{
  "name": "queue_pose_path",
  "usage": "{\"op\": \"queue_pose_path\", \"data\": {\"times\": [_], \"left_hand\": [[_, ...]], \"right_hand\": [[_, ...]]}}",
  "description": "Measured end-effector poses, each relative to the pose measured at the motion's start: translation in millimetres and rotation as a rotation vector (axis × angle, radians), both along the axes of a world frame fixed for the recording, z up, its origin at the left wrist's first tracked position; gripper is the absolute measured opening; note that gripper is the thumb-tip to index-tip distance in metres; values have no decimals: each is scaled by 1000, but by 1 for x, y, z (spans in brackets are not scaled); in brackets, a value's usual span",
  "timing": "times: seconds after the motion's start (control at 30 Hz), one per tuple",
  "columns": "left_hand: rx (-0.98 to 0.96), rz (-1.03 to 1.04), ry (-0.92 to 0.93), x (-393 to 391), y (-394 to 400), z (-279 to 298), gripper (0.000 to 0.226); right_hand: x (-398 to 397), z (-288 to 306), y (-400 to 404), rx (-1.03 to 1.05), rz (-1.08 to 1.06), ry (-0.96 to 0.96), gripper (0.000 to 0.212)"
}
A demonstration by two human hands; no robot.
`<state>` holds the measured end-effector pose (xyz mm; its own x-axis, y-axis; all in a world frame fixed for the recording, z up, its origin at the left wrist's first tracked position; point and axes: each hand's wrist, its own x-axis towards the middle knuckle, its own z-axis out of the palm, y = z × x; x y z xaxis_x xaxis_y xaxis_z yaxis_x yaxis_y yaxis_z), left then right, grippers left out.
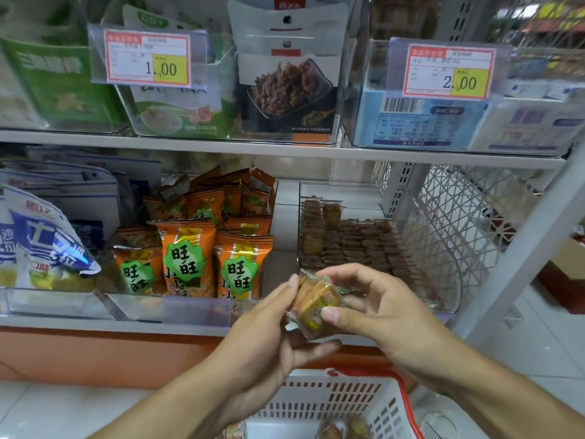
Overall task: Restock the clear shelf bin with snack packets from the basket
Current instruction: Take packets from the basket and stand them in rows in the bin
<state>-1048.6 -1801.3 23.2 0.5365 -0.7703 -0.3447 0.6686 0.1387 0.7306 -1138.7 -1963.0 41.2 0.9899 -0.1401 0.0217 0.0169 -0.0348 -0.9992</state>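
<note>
From the head camera, both hands meet in front of the lower shelf (95, 324), sharing a small stack of clear-wrapped snack packets (313, 304) with brown-orange contents. The left hand (269, 337) comes up from below, its fingers curled against the stack's left edge and its thumb stretched underneath. The right hand (373, 299) reaches in from the right, thumb pressed on the front of the packets and fingers curved over the top; so each hand's grip is narrow and closed on the stack.

The packets are held just in front of the clear shelf bin (443, 248), near its front left corner and not inside it. That bin sits on the lower shelf and already holds rows of similar brown packets (357, 245) lying across its floor and standing along its left side.

To the left, another clear bin carries orange snack bags (186, 255) with green labels, and further left lie blue-and-white bags (38, 242). The upper shelf holds bins with price tags, one reading 1.00 (148, 57) and one reading 2.00 (449, 72).

Below the hands stands the white basket (332, 397) with a red rim, a few packets visible at its bottom.
</note>
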Motion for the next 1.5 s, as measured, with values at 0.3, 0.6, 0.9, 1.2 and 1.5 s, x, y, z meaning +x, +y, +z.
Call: {"op": "queue_pose_path", "data": {"times": [0.3, 0.6, 0.9, 1.2, 1.5], "left_hand": [[57, 104, 7, 1, -12, -2, 48], [86, 48, -156, 5, -18, 1, 53], [656, 106, -1426, 19, -25, -14, 78], [655, -13, -1316, 32, -36, -27, 95], [758, -118, -1287, 26, -38, -29, 96]], "right_hand": [[5, -7, -1, -614, -89, 5, 70], [13, 5, -11, -506, -62, -8, 50], [90, -17, -75, -782, -434, 199, 46], [166, -33, -108, -947, -333, 279, 55], [171, -53, -96, -571, -605, 265, 62]]}}
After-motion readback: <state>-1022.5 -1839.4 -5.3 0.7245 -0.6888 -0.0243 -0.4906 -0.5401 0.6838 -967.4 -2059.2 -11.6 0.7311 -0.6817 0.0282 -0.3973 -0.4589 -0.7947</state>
